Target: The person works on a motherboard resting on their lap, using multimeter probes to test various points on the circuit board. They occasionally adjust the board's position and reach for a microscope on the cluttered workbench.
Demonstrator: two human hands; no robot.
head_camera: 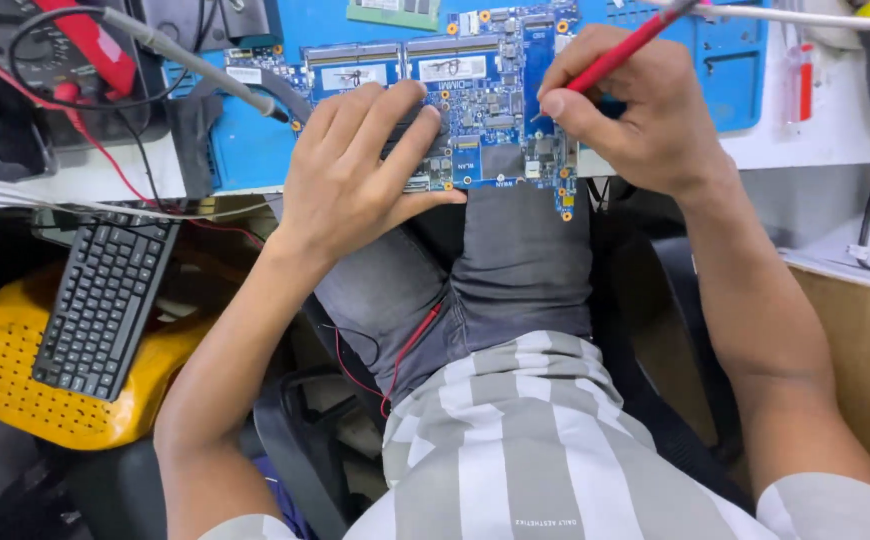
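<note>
Left hand (355, 170): flat, pressing the board (485, 100).
Right hand (635, 110): fingers pinch red probe (623, 50).
Risk: probe may slip, touching wrong parts.

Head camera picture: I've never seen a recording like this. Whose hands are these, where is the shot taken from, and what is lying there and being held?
There is one picture, taken by a camera worn on a person's head and looking down, so both hands and the lap in grey trousers belong to the wearer. The left hand lies flat on a blue circuit board, fingers spread over its near edge. The right hand grips a red probe like a pen, its tip down on the board. The board rests on a blue work mat on a white bench. Far left are a meter with red and black leads. Lower left, a black keyboard lies on a yellow stool.
</note>
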